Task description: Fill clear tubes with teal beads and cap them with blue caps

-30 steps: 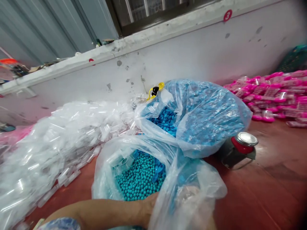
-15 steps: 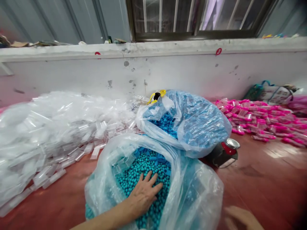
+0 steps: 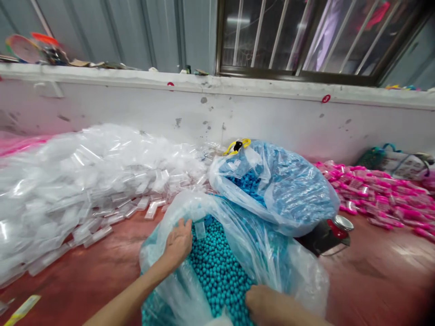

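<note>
A big translucent plastic bag (image 3: 272, 258) in front of me holds small round teal beads (image 3: 217, 262). At the left side of its mouth, my left hand (image 3: 178, 242) is closed on the bag's edge, its fingertips partly hidden. My right hand (image 3: 263, 301) is curled into a fist at the lower right of the opening, where the bag's edge meets it; its fingers are mostly out of sight. One small clear plastic case (image 3: 200, 229) lies on the beads beside my left hand.
Behind stands another bag (image 3: 299, 190) with blue plastic pieces (image 3: 248, 183) inside. A dark canister (image 3: 326, 237) with a silver lid touches it. Clear plastic cases (image 3: 102, 181) are heaped at left, pink pieces (image 3: 377, 194) at right. A white wall (image 3: 272, 122) closes off the back.
My left hand has moved from spread on the beads to the bag's left edge. My right hand has come in from the lower right to the opening. The bag's mouth has narrowed.
</note>
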{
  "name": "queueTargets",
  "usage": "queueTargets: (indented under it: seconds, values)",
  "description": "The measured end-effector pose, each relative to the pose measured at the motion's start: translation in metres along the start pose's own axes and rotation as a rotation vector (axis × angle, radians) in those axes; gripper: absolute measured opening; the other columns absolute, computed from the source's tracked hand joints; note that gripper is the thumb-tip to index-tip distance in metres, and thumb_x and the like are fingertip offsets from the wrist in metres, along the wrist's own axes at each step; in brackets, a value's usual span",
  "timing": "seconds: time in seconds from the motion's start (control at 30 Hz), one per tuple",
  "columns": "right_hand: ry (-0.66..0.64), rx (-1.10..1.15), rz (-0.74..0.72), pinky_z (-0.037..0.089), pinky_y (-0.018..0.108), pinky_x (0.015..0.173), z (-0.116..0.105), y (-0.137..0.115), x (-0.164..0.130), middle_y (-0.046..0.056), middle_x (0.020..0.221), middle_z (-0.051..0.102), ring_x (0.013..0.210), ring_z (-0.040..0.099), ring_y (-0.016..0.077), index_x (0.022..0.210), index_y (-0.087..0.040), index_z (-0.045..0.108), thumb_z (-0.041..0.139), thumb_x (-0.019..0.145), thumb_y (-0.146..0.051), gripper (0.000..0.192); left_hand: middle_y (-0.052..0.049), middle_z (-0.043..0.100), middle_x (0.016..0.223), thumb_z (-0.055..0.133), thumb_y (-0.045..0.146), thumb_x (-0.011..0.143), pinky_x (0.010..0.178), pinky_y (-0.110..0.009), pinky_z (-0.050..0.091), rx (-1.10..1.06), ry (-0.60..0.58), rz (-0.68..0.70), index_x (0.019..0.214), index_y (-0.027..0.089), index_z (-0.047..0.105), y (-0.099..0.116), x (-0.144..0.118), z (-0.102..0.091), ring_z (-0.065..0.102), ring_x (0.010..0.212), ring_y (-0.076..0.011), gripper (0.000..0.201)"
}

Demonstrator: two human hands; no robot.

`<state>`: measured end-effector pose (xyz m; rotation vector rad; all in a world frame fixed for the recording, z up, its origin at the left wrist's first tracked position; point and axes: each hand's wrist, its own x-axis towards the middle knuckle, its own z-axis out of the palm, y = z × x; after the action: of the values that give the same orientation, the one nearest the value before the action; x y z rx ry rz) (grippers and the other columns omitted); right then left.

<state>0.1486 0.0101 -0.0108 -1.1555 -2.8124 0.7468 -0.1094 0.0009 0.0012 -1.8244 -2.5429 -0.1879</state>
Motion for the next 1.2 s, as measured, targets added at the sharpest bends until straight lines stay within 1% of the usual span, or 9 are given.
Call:
queueTargets:
  seconds: [0.07,0.2,0.37,0.57,0.63,0.73,0.83,1.03,1.2]
  values:
    - [-0.085,0.020,0.021,0.033,0.020,0.034,-0.003,-0.004,0.014,-0.004,0.028,0.043,0.035,0.048,0.0130,0.025,-0.020,0.026,0.050,0.041,-0.007,0.032,-0.014,0.049,0.108,0.041,0.019,0.079,0.071,-0.034,0.046,-0.035,-0.029,0.007,0.112,0.015,0.047,0.007,0.005,-0.001,0.057,0.086,-0.0225,0.034]
    - [-0.185,0.097,0.025,0.038,0.019,0.042,-0.021,-0.011,0.051,-0.007,0.032,0.042,0.038,0.048,0.0107,0.034,-0.019,0.044,0.052,0.048,-0.009,0.020,-0.012,0.046,0.115,0.043,0.018,0.078,0.083,-0.033,0.041,-0.173,-0.018,0.101,0.116,0.018,0.045,0.025,0.011,0.012,0.053,0.096,-0.0208,0.038]
    - [-0.262,0.229,0.124,0.036,0.018,0.033,-0.042,0.013,0.057,-0.008,0.037,0.043,0.031,0.045,0.0098,0.060,-0.020,0.056,0.042,0.066,-0.014,0.016,-0.004,0.055,0.102,0.040,0.014,0.079,0.089,-0.028,0.038,-0.499,-0.064,0.338,0.108,0.021,0.051,0.039,-0.001,0.025,0.051,0.099,-0.0155,0.032]
    - [-0.064,0.255,0.265,0.038,0.018,0.034,-0.052,0.043,0.043,-0.006,0.051,0.048,0.039,0.049,0.0104,0.083,-0.018,0.050,0.032,0.079,-0.018,0.019,-0.008,0.051,0.120,0.043,0.020,0.079,0.094,-0.034,0.035,-0.429,-0.113,0.232,0.118,0.019,0.042,0.032,-0.019,0.028,0.046,0.111,-0.0191,0.038]
    - [0.045,0.124,0.254,0.041,0.020,0.040,-0.055,0.038,0.049,-0.003,0.056,0.053,0.045,0.053,0.0117,0.087,-0.017,0.050,0.034,0.080,-0.015,0.018,-0.008,0.056,0.112,0.040,0.030,0.083,0.090,-0.036,0.037,-0.339,-0.136,0.172,0.112,0.019,0.048,0.033,-0.021,0.026,0.049,0.106,-0.0218,0.032]
    - [0.182,-0.106,0.155,0.045,0.025,0.063,-0.061,0.021,0.069,0.005,0.079,0.061,0.074,0.060,0.0166,0.089,-0.017,0.052,0.038,0.079,-0.011,0.018,-0.008,0.059,0.101,0.036,0.039,0.084,0.084,-0.037,0.039,-0.238,-0.151,0.118,0.102,0.019,0.053,0.046,-0.015,0.019,0.053,0.098,-0.0246,0.032]
    - [0.189,-0.173,0.090,0.042,0.028,0.075,-0.058,0.006,0.094,0.009,0.097,0.060,0.092,0.056,0.0201,0.091,-0.017,0.054,0.044,0.079,-0.011,0.017,-0.008,0.059,0.099,0.039,0.038,0.083,0.082,-0.036,0.038,-0.188,-0.194,0.144,0.098,0.018,0.052,0.062,-0.005,0.016,0.053,0.098,-0.0249,0.028]
    - [0.101,-0.146,0.010,0.045,0.029,0.070,-0.040,0.009,0.104,0.007,0.089,0.061,0.080,0.059,0.0194,0.077,-0.017,0.056,0.054,0.072,-0.011,0.008,-0.007,0.062,0.095,0.048,0.027,0.075,0.074,-0.030,0.040,-0.211,-0.265,0.188,0.098,0.018,0.047,0.061,-0.001,0.015,0.057,0.091,-0.0226,0.025]
    - [0.206,0.195,0.053,0.049,0.026,0.060,-0.039,0.019,0.088,0.001,0.077,0.060,0.069,0.060,0.0140,0.097,-0.018,0.047,0.038,0.084,-0.025,0.018,-0.005,0.064,0.084,0.041,0.025,0.079,0.068,-0.027,0.039,-0.299,-0.306,0.209,0.098,0.020,0.046,0.046,-0.018,0.003,0.060,0.083,-0.0204,0.020]
